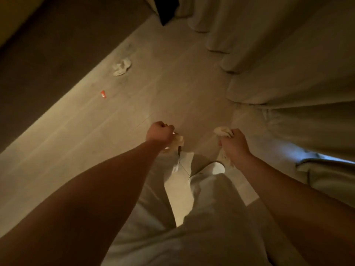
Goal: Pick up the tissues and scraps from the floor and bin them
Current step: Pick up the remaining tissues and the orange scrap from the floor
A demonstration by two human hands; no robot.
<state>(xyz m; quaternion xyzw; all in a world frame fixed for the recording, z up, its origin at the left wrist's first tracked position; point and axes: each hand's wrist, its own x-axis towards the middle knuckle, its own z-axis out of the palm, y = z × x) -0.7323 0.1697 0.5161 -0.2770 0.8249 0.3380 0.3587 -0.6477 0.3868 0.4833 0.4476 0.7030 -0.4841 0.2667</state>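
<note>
I stand over a pale wooden floor (172, 83) in dim light. My left hand (160, 133) is a fist shut on crumpled tissue (177, 143) that hangs below the fingers. My right hand (234, 144) is shut on another wad of tissue (222, 131), which sticks out above the fist and trails beneath it. A crumpled white tissue (122, 67) lies on the floor at the far left, apart from both hands. A small red scrap (103, 94) lies nearer, left of my left hand. No bin is in view.
Long pale curtains (278, 54) hang along the right side and pool on the floor. A dark wall or furniture side (48, 45) runs along the left. A dark object (168, 10) stands at the top. My legs in light trousers (201, 198) are below.
</note>
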